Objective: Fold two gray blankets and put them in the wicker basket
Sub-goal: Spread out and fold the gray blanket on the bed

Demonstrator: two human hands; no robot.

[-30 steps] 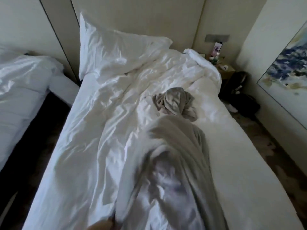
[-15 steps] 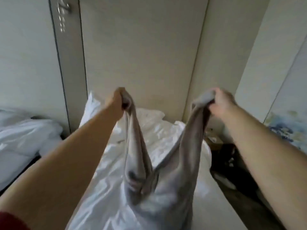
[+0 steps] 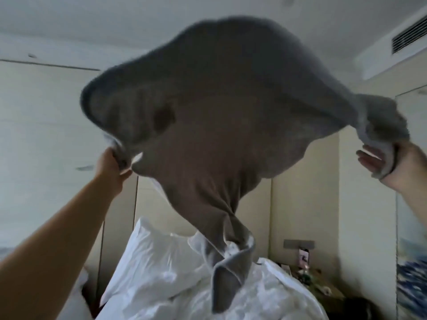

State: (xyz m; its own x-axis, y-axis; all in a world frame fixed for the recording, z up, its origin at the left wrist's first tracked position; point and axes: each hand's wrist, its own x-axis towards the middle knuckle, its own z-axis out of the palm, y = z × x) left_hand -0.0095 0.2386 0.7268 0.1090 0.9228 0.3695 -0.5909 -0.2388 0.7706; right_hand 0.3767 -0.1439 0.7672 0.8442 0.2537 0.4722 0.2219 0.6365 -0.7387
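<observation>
A gray blanket [image 3: 221, 107] balloons above the white bed [image 3: 175, 282] as you fling it open, both arms raised, the cloth blurred in mid-air and its lower end twisted into a rope that dangles over the rumpled duvet. The largest risk, to judge from this, is that twist: if the blanket comes down with the tail wound up, it lands bunched and you cannot fold it square without shaking it out again. The pillow [image 3: 147, 257] sits right under the hanging tail, and the corner could snag or drape across it. Off to your right, the small items on the bedside table [image 3: 323, 287] stand near enough that a wide sweep might brush them. Your left hand [image 3: 112, 167] pinches one corner, fingers closed on a bundle of cloth. Your right hand [image 3: 392, 165] looks the weaker hold: the corner is caught at the thumb side while the fingers [image 3: 369, 158] stretch out flat and slightly apart, so a hard snap could pull that corner free. Neither the second blanket nor the wicker basket is in view.
</observation>
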